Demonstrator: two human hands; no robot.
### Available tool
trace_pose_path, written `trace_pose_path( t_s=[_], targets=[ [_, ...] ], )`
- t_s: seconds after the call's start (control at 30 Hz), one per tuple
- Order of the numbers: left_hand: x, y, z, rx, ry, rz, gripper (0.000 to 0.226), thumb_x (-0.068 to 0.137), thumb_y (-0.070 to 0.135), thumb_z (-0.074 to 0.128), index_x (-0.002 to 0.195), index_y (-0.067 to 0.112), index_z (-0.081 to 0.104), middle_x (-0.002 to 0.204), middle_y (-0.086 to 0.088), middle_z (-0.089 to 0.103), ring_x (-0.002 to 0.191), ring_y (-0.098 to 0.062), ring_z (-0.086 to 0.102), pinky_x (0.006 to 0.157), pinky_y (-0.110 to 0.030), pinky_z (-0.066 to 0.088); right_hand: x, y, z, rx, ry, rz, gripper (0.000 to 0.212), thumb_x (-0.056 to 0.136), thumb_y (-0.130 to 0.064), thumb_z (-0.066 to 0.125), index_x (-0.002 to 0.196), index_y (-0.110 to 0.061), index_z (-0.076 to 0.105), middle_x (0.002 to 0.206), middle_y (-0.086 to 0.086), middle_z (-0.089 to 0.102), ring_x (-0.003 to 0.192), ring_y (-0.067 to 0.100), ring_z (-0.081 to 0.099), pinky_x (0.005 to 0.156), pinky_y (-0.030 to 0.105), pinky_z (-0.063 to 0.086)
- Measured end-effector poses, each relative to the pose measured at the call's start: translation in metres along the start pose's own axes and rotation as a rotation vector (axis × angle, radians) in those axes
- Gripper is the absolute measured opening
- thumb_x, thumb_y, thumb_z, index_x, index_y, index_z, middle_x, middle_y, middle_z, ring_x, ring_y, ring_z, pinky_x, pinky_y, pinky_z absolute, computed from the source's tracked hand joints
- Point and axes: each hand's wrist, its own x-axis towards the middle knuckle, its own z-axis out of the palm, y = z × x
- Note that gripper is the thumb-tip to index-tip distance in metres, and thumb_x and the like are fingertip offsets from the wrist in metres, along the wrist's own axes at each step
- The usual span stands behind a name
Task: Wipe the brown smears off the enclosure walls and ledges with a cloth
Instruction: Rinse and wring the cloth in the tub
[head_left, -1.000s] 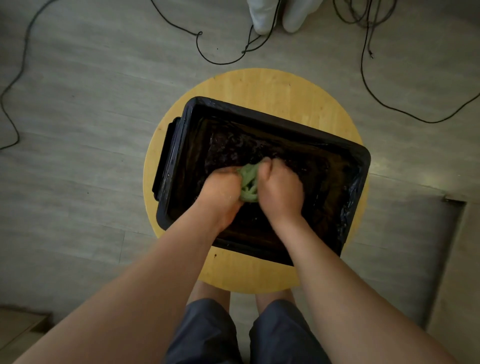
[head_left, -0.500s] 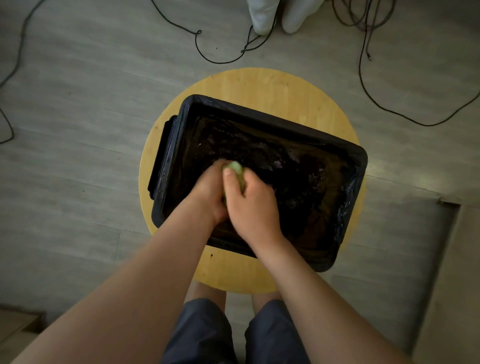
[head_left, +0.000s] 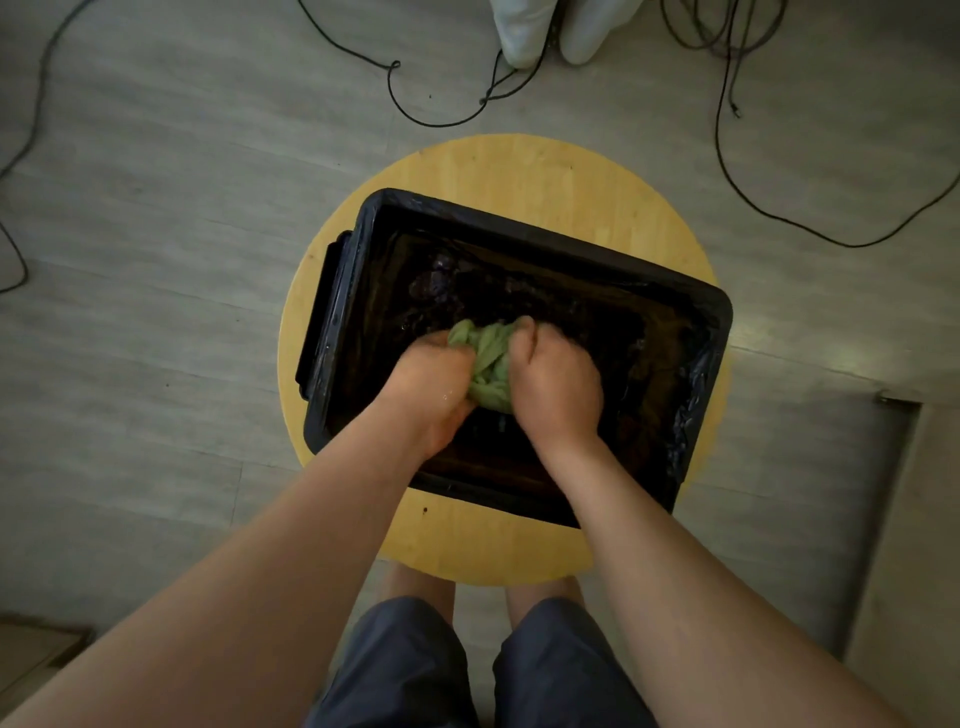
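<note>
Head view: both hands wring a green cloth (head_left: 485, 364) inside the black tub (head_left: 571, 244)

At the far left a thin black cable (head_left: 32, 150) trails over the grey plank floor (head_left: 156, 291). The round wooden counter (head_left: 519, 176) stands mid-frame and carries the tub, which sits at a slant with its long handle (head_left: 318, 322) on the left side. The tub's inside is dark and glossy, with lumpy dark patches (head_left: 441, 283) near the far left corner; their colour cannot be made out in this light.

The left hand (head_left: 431, 387) is low in the tub, fingers curled tight round the left end of the cloth. The cloth is bunched and twisted between the two fists, above the tub floor and near its middle. The right hand (head_left: 556, 379) clamps the right end, knuckles up, just beside the left hand. Both forearms cross the tub's near rim.

Crumpled black plastic (head_left: 693, 395) lines the tub's right wall. Beyond the counter, a pair of white shoes (head_left: 524, 36) stands at the top edge, and more cable (head_left: 779, 221) loops across the floor at the right. Dark shorts (head_left: 400, 670) show at the bottom.
</note>
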Motion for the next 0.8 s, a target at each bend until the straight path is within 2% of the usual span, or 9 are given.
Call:
trace_pose_path(
  t_s=[0.07, 0.13, 0.23, 0.33, 0.43, 0.5, 0.57, 0.7, 0.8],
  targets=[
    [0.005, 0.001, -0.003, -0.007, 0.033, 0.008, 0.023, 0.104, 0.014, 0.05, 0.122, 0.013, 0.064, 0.115, -0.013, 0.073, 0.097, -0.026, 0.074, 0.08, -0.04, 0.062, 0.0, 0.01, 0.003, 0.117, 0.064, 0.161, 0.043, 0.109, -0.044, 0.037, 0.106, -0.008, 0.061, 0.103, 0.013, 0.064, 0.089, 0.032, 0.064, 0.065, 0.034, 0.045],
    [0.01, 0.0, -0.006, -0.031, 0.1, -0.046, 0.03, 0.099, 0.038, 0.059, 0.123, 0.02, 0.059, 0.117, -0.011, 0.067, 0.097, -0.026, 0.067, 0.073, -0.039, 0.06, 0.003, 0.011, 0.004, 0.187, 0.062, 0.415, 0.048, 0.109, -0.045, 0.037, 0.134, -0.006, 0.048, 0.137, 0.02, 0.046, 0.119, 0.041, 0.052, 0.091, 0.042, 0.047],
    [0.016, -0.003, -0.007, -0.033, 0.14, -0.136, 0.049, 0.095, 0.049, 0.061, 0.136, 0.024, 0.049, 0.124, -0.008, 0.061, 0.104, -0.031, 0.062, 0.069, -0.042, 0.062, 0.007, 0.007, 0.004, 0.075, -0.178, 0.499, 0.054, 0.108, -0.038, 0.031, 0.152, -0.007, 0.033, 0.155, 0.025, 0.026, 0.141, 0.042, 0.032, 0.113, 0.05, 0.032],
    [0.013, -0.005, -0.002, -0.031, 0.07, -0.146, 0.042, 0.101, 0.043, 0.054, 0.138, 0.025, 0.055, 0.126, -0.008, 0.068, 0.109, -0.034, 0.067, 0.078, -0.052, 0.061, -0.001, -0.005, 0.004, 0.118, -0.394, 0.353, 0.039, 0.108, -0.029, 0.035, 0.139, -0.007, 0.046, 0.136, 0.024, 0.052, 0.121, 0.04, 0.055, 0.094, 0.041, 0.048],
    [0.012, -0.001, -0.001, -0.123, 0.018, -0.181, 0.041, 0.104, 0.045, 0.051, 0.121, 0.014, 0.071, 0.104, -0.01, 0.079, 0.092, -0.026, 0.077, 0.077, -0.039, 0.06, -0.023, -0.021, -0.006, 0.243, -0.461, 0.122, 0.024, 0.105, -0.038, 0.045, 0.107, -0.019, 0.061, 0.093, 0.004, 0.07, 0.083, 0.025, 0.069, 0.069, 0.042, 0.057],
    [0.011, 0.005, -0.003, -0.109, -0.005, -0.193, 0.04, 0.104, 0.041, 0.052, 0.095, 0.008, 0.072, 0.073, -0.007, 0.076, 0.062, -0.019, 0.075, 0.059, -0.027, 0.056, -0.04, -0.033, -0.021, 0.361, -0.424, 0.01, 0.03, 0.102, -0.039, 0.051, 0.083, -0.018, 0.058, 0.069, 0.001, 0.063, 0.06, 0.02, 0.062, 0.053, 0.042, 0.051],
    [0.01, 0.013, -0.006, -0.006, -0.001, -0.192, 0.034, 0.103, 0.03, 0.054, 0.079, 0.008, 0.066, 0.059, -0.007, 0.066, 0.048, -0.019, 0.066, 0.046, -0.021, 0.051, -0.051, -0.044, -0.033, 0.448, -0.362, -0.095, 0.04, 0.1, -0.036, 0.055, 0.068, -0.013, 0.05, 0.055, 0.003, 0.054, 0.05, 0.022, 0.053, 0.046, 0.041, 0.042],
    [0.014, 0.018, -0.006, 0.073, -0.052, -0.1, 0.024, 0.108, 0.014, 0.044, 0.12, 0.016, 0.065, 0.108, -0.009, 0.068, 0.093, -0.022, 0.068, 0.085, -0.029, 0.058, -0.049, -0.051, -0.034, 0.428, -0.235, -0.237, 0.048, 0.102, -0.032, 0.054, 0.056, -0.024, 0.045, 0.047, -0.006, 0.046, 0.045, 0.015, 0.05, 0.047, 0.024, 0.033],
    [0.004, 0.012, -0.003, 0.017, -0.091, -0.085, 0.026, 0.11, 0.019, 0.04, 0.093, 0.016, 0.059, 0.077, 0.001, 0.058, 0.064, -0.011, 0.059, 0.055, -0.023, 0.053, -0.036, -0.044, -0.021, 0.337, -0.105, -0.209, 0.049, 0.1, -0.033, 0.047, 0.052, -0.025, 0.041, 0.044, -0.007, 0.042, 0.04, 0.012, 0.046, 0.042, 0.022, 0.03]
  ],
)
